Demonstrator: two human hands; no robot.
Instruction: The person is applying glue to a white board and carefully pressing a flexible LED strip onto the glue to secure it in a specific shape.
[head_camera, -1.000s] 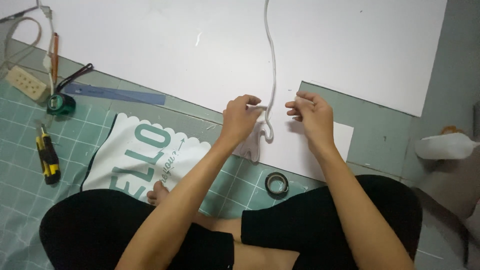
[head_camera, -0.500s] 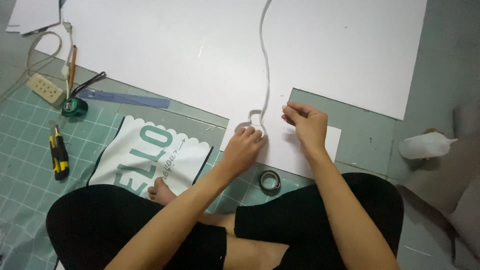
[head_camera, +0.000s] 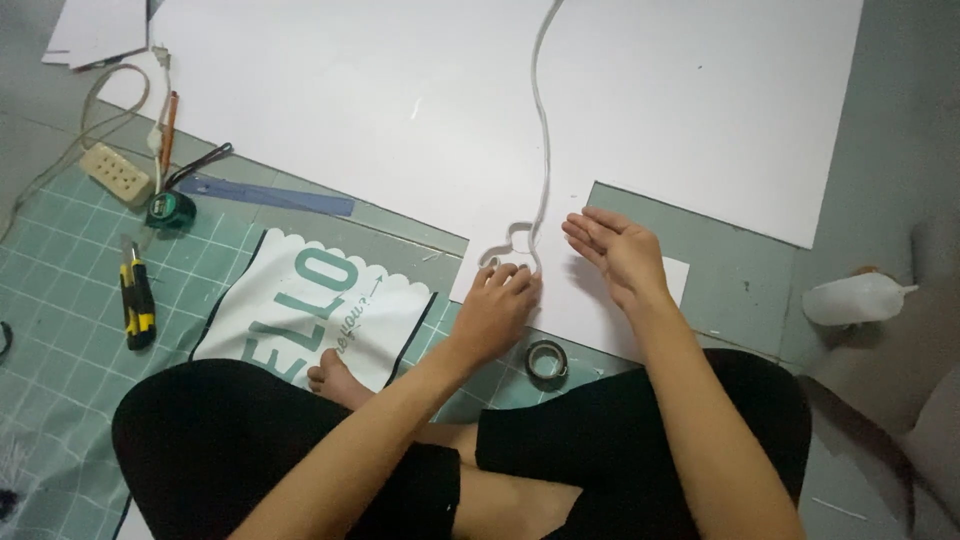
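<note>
Hands (head_camera: 560, 285) flat beside curled white strip (head_camera: 541, 150) on white board (head_camera: 400, 100)

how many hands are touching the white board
2. The left hand presses its fingertips on the curled end of the white strip on the white board; the right hand lies flat beside it.

The white strip (head_camera: 541, 130) runs off the top edge, its far end unseen.
</note>
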